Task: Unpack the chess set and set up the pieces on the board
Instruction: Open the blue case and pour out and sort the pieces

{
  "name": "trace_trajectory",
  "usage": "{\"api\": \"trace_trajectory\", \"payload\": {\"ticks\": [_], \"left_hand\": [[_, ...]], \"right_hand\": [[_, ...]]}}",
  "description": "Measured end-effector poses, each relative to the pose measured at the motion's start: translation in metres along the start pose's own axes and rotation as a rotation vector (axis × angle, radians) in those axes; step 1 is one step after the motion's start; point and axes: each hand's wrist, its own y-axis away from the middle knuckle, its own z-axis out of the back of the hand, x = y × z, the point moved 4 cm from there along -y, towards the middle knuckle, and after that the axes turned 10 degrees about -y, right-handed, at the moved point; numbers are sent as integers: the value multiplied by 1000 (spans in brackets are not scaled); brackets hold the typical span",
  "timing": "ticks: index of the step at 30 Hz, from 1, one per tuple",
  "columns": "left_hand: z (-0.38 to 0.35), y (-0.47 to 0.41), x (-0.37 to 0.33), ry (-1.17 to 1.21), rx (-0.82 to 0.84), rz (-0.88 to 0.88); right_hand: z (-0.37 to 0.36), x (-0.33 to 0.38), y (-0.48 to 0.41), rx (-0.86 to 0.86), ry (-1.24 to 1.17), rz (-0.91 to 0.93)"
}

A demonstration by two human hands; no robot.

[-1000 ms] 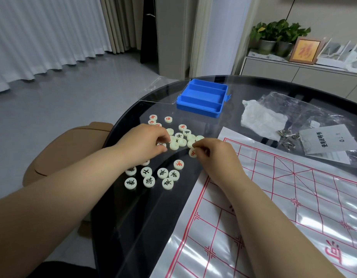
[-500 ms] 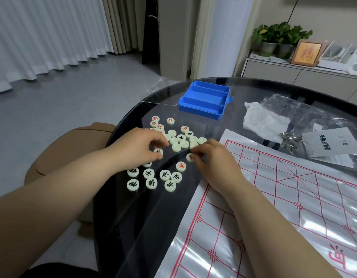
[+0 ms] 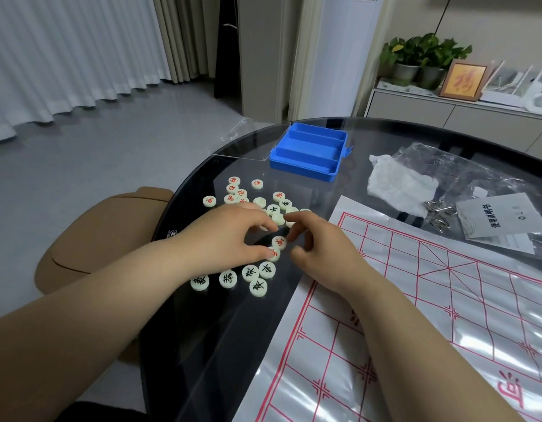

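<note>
A: Round cream chess discs, red- and black-lettered, lie loose on the dark glass counter just left of the white red-gridded plastic board; none on it.
B: Hands?
A: Left hand and right hand curl fingertips onto discs; pinching or not, cannot tell.
B: Recommendation?
A: Sort by colour, faces up, then seat each on a line crossing, not within squares.

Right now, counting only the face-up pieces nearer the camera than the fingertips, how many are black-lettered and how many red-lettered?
Black-lettered pieces: 5
Red-lettered pieces: 2
Total: 7 in view; the left hand may cover more.
</note>
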Motion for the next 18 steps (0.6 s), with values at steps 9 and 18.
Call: {"api": "trace_trajectory", "payload": {"ticks": [9,18], "left_hand": [[-10,-23,-7,-219,80,-110],[4,-10,35,-174,-79,-15]], "right_hand": [[7,-9,0,-161,-71,-42],[24,-17,-2,-389,81,-118]]}}
